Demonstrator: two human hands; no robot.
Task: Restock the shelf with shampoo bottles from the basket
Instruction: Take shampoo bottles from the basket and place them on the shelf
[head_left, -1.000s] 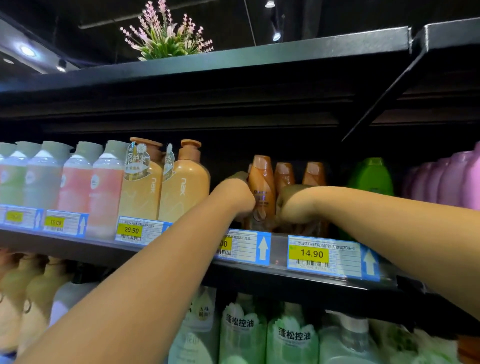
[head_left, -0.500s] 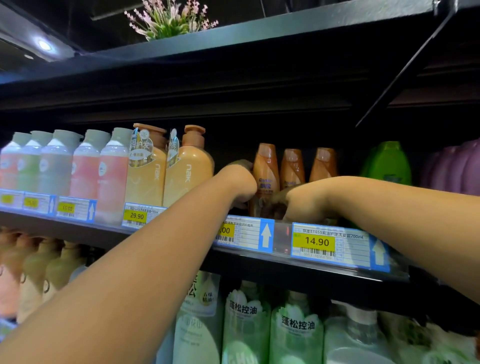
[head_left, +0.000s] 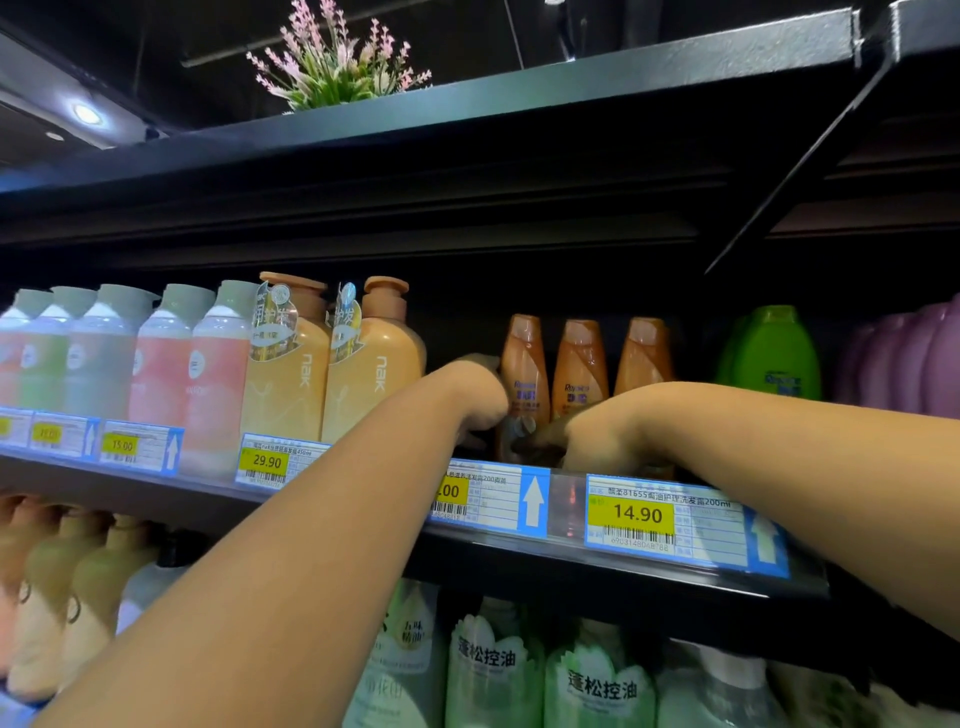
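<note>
Two bare forearms reach up to the shelf (head_left: 519, 564), one hand on each side of the same bay.

1. Left hand (head_left: 478, 397): seen from the back, with the fingers curled into a fist round a tan-topped bottle (head_left: 475, 359). Only the bottle's top shows above the knuckles. The fist sits just left of the orange row, close to the first bottle.
2. Right hand (head_left: 597, 436): low on the shelf deck, in front of the bases of the orange row. Its fingers lie in shadow behind the shelf lip, so its grip cannot be determined.
3. Task items: three orange shampoo bottles (head_left: 579, 364) stand upright, side by side, behind both hands and above the price label (head_left: 639, 514) marked 14.90.
4. Adjacent stock:
   - Two tan pump bottles (head_left: 374, 374) stand to the left.
   - One green bottle (head_left: 769, 353) stands to the right.
   - Purple bottles (head_left: 909, 358) stand beyond the green one.
5. A plant (head_left: 337, 62) stands on the upper shelf (head_left: 623, 78).
</note>
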